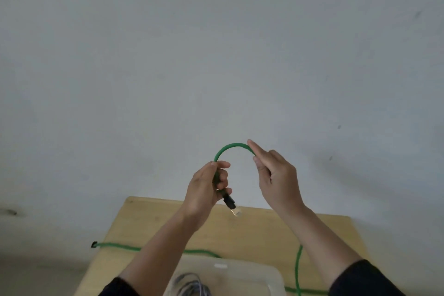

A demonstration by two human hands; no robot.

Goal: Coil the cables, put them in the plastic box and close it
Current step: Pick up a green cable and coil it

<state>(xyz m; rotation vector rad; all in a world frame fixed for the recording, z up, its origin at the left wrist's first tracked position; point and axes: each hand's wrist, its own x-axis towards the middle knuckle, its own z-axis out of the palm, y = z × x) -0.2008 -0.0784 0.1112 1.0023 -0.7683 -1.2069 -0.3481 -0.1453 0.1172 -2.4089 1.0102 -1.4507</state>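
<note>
Two bare forearms entering from lower frame. Left hand (206, 187) and right hand (276, 175) showing no rings, gloves or watch. Dark, near-black sleeves appearing at lower left and lower right, ending below elbows, cuffs plain; no markings showing.

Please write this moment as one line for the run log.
step: coiling | left hand: holds green cable near plug | right hand: pinches arc | box: open, grey cable inside
</note>
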